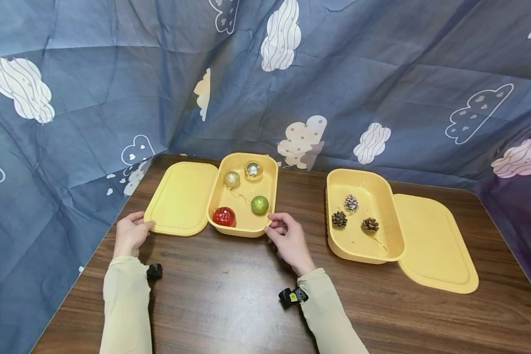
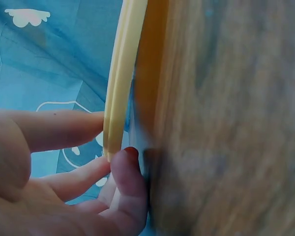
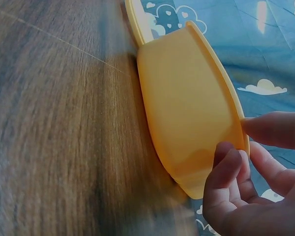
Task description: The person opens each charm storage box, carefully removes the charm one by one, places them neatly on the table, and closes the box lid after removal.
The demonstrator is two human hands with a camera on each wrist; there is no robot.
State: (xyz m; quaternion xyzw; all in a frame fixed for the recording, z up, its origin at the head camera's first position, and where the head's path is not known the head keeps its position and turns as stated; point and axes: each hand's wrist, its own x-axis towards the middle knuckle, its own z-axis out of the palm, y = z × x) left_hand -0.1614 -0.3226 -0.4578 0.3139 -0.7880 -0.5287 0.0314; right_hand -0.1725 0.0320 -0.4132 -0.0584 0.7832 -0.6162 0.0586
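Blue cloth backdrop [image 1: 248, 98] with pale cloud prints, creased, fills the upper frame; brown wood-grain table [image 1: 225, 300] below. Your left hand [image 1: 130, 235], left of centre, pinches the lid [image 1: 183, 196] at its near-left corner; your left wrist view sets its edge between thumb and fingers. Your right hand [image 1: 290, 245], just right of centre, pinches the rim of the box [image 1: 248, 223] at its near-right corner. Lid: flat, yellow, rounded corners, shallow raised border, right edge against the box. Box: matching yellow, shallow, open, holding four baubles: faceted red [image 1: 223, 217] lower left, glittery green [image 1: 259, 205] lower right, glittery gold [image 1: 232, 179] upper left, shiny silver [image 1: 253, 170] upper right. Farther out, right of frame: second yellow box [image 1: 354, 241] with three pine cones [image 1: 370, 225], one silvery, and second lid [image 1: 440, 241] beside it. Your right-wrist device [image 1: 293, 297] bears a yellow-green mark, too small to read.
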